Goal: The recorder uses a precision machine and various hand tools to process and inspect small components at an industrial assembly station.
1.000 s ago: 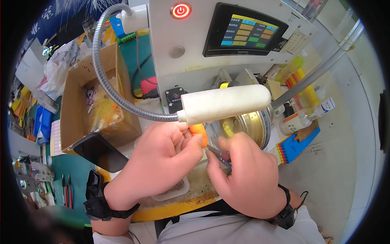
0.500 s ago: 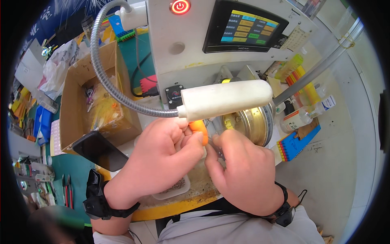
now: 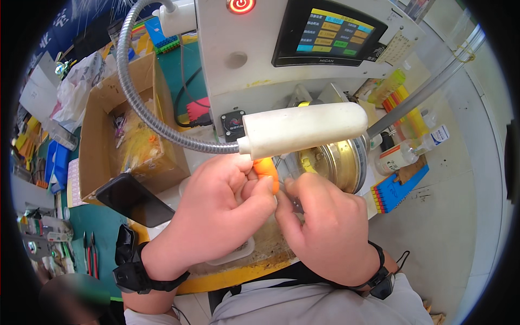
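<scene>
My left hand [image 3: 219, 197] is closed in a pinch below a white tube-shaped lamp head [image 3: 306, 130]. An orange cover, like a finger cot [image 3: 266, 172], sits over one of its fingers. Close beside it, my right hand [image 3: 327, 227] is also closed, thumb and forefinger together. What either hand pinches is too small or hidden to make out. Just beyond the right hand's fingers stands a brass-coloured round drum [image 3: 338, 165] on the machine, partly covered by the lamp head.
A gooseneck [image 3: 132, 86] carries the lamp from the machine, beside a touchscreen [image 3: 327, 35] and lit red button [image 3: 241, 4]. Left are an open cardboard box [image 3: 165, 116], a phone [image 3: 135, 200] and pliers [image 3: 93, 254]. A clear tray [image 3: 238, 253] lies under my left wrist; bottles [image 3: 398, 157] stand right.
Both hands keep nearly the same pinched pose at the same spot. The whole view has shifted very slightly.
</scene>
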`<state>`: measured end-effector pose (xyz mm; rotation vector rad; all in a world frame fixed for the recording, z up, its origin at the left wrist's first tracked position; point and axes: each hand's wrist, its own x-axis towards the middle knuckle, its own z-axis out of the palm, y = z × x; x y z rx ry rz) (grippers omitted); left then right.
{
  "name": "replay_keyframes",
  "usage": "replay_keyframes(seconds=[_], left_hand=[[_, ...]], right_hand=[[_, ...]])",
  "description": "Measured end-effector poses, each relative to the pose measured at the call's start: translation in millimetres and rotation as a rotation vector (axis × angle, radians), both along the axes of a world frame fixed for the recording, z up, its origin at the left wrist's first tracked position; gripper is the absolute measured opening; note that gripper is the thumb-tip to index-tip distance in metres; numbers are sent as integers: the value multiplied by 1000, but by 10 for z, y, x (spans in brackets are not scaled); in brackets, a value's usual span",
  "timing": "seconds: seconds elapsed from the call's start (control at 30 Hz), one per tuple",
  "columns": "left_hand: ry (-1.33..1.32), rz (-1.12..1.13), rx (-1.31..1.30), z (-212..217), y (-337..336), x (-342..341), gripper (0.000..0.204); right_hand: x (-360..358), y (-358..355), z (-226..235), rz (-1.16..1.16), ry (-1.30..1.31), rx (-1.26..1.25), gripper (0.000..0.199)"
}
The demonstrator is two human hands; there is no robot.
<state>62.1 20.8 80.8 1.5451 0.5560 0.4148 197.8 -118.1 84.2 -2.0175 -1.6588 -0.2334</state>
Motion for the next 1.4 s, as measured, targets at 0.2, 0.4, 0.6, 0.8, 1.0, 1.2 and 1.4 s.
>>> replay_keyframes(seconds=[0.2,0.4,0.6,0.8,1.0,1.2,1.4], left_hand=[[-81,26,41,-111,-28,-2,16],[-75,10,-73,-7,-56,1,11],[-57,10,-79,-2,-60,-11,10],[-68,29,-158,43,-104,12,8],[-115,68,-178,26,-160,39,10],[-144,45,-214,93,-69,-36,15],[-181,116,-93,-77,-91,-71,18]], right_hand=[[-14,-4,17,3,31,0,26],[-23,-10,16,5,60,7,25],[-16,-8,29,11,63,-9,24],[-2,-25,45,2,86,-8,23],[2,-46,66,6,86,-35,22],[29,-59,24,53,69,-56,21],[197,-286,-118,343,51,169,23]])
